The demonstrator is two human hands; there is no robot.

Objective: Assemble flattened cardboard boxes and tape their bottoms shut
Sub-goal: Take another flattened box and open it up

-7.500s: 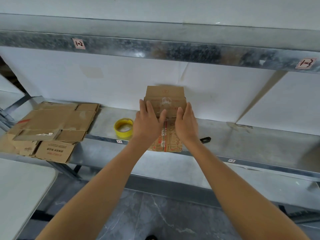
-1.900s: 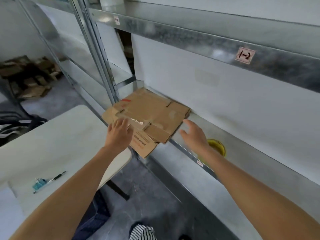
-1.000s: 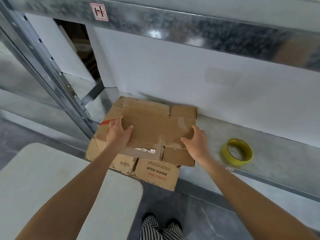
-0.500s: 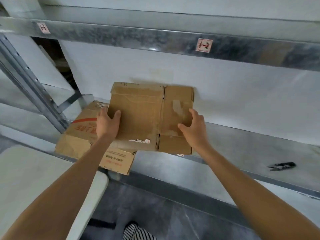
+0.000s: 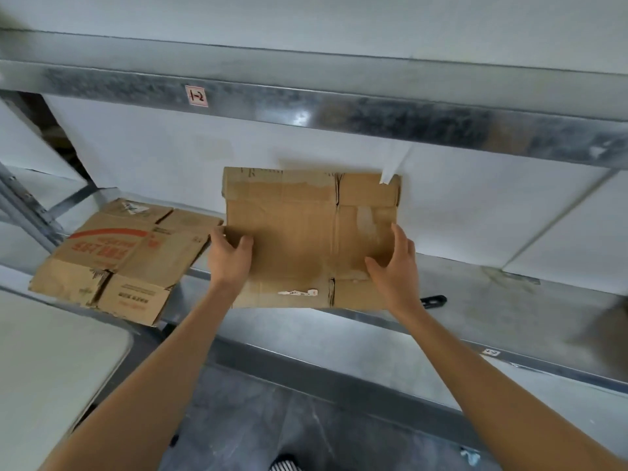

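A flattened brown cardboard box (image 5: 306,232) is held up in front of the white back panel, above the metal shelf (image 5: 492,311). My left hand (image 5: 229,254) grips its left edge, thumb on the front face. My right hand (image 5: 394,263) grips its lower right part, thumb on the front. To the left, a stack of flattened boxes (image 5: 125,256) with red print lies on the shelf. The yellow tape roll is out of sight.
A small black tool (image 5: 433,300) lies on the shelf just right of my right wrist. A white table (image 5: 44,362) stands at lower left. An upper shelf beam (image 5: 339,110) runs overhead. A blurred brown shape (image 5: 608,328) sits at the far right.
I have lifted the top flattened box off the stack and carried it to the right, holding it more upright. The stack now lies apart on the left; the black tool is closer.
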